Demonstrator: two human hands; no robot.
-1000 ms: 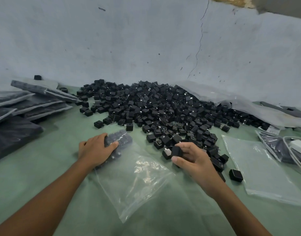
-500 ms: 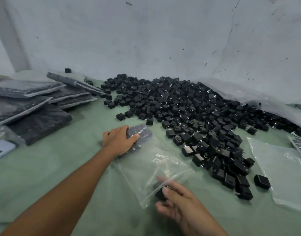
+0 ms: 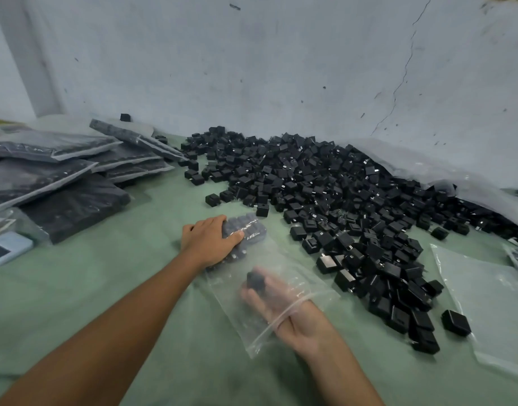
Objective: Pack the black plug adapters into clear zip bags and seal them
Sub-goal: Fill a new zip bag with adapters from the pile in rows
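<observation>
At ten o'clock a stack of filled clear plastic bags (image 3: 61,171) shows a fair share already packed, but you are mid-fill on the current one. Your left grip (image 3: 208,240) lies spread over the bagged rows, pressing down the closed end of the clear zip bag (image 3: 298,265) at centre, while your right grip (image 3: 282,304), in through the bag's mouth, looks clamped on one blurred black cube-shaped plug adapter (image 3: 255,284). Left to do, I judge: fill and seal this bag, then work through the heap of loose black adapters (image 3: 339,194) from twelve to three o'clock, with a flat empty clear bag (image 3: 480,291) waiting at three o'clock.

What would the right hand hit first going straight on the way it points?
Probably the packed adapters at the far end of the zip bag, under the left hand; the right hand is blurred, so depth is unsure.
</observation>
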